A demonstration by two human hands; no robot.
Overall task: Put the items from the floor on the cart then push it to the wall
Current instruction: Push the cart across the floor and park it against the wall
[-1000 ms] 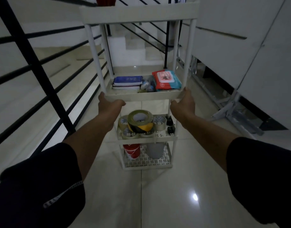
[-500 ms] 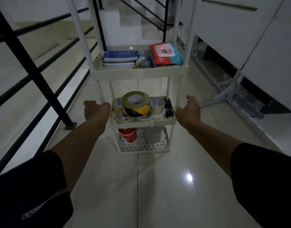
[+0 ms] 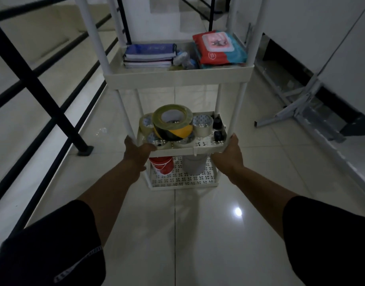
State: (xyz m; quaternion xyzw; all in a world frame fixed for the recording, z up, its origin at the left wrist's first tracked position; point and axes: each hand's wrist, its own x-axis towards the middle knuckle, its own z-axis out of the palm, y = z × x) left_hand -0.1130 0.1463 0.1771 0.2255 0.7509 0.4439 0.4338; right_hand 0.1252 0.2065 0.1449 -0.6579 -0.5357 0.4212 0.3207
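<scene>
Hands (image 3: 183, 150) on three-shelf cart (image 3: 178, 76)

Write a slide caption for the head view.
Both hands, left and right, hold the tape shelf of a loaded white cart.

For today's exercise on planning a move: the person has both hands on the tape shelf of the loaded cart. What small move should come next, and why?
Probably a gentle, level push forward. The left hand and right hand grip the two near corners of the cart at its tape shelf, and no items show on the visible floor. The yellow-black tape roll lies stacked on other rolls, so a jerk could shift it.
</scene>
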